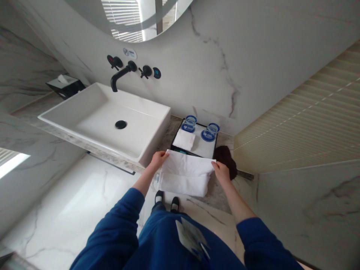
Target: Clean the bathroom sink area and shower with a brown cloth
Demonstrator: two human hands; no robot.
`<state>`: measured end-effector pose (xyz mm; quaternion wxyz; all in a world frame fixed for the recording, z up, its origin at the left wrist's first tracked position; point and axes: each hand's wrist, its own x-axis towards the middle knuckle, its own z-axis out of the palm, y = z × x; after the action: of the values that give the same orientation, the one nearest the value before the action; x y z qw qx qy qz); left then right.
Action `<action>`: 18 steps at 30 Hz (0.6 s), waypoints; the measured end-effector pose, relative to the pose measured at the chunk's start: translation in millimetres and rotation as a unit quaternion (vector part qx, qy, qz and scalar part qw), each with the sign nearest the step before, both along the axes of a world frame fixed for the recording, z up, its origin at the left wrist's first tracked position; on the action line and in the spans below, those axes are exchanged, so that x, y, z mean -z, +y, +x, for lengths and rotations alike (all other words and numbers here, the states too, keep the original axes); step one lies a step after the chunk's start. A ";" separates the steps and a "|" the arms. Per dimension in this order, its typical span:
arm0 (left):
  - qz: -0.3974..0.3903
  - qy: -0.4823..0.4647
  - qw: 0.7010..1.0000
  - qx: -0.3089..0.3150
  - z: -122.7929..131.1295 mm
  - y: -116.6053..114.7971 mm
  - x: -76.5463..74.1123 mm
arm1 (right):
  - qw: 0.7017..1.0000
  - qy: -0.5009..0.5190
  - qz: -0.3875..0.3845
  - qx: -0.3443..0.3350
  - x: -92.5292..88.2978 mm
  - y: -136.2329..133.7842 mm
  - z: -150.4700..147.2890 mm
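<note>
A white folded towel [184,174] is stretched between my two hands over the front edge of the counter. My left hand [159,159] pinches its far left corner, and my right hand [221,171] pinches the far right corner. Just beyond it stands a black-edged tray [203,149] with a pale top. On that top lie a small folded white cloth [184,139] and two glasses with blue round labels, one glass [191,122] at the back left and the other glass [210,131] at the right. A dark brown cloth [225,157] lies beside my right hand.
The white rectangular sink [154,140] fills the counter's left side, under a black wall faucet [120,77]. A tissue box [65,85] stands at the far left. Blinds [306,116] cover the right side, and a round mirror [132,22] hangs above. A black towel bar [112,164] runs below the counter.
</note>
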<state>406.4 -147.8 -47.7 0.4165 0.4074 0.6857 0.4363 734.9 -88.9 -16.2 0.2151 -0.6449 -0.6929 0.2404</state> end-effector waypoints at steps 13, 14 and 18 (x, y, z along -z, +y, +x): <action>-0.078 -0.196 0.974 -0.079 -0.8 -4.8 2.1 | 0.980 0.163 -0.105 0.042 2.4 6.0 2.1; -0.080 -0.200 0.973 -0.084 -0.9 -4.6 2.7 | 0.976 0.176 -0.115 0.049 2.0 6.1 1.2; -0.075 -0.209 0.971 -0.094 -0.8 -4.2 5.6 | 0.966 0.209 -0.142 0.062 -1.5 6.5 -1.8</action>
<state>405.6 -152.0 -53.3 0.5370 0.2088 0.6498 0.4958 733.1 -82.5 -14.8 0.2759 -0.6463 -0.5499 0.4514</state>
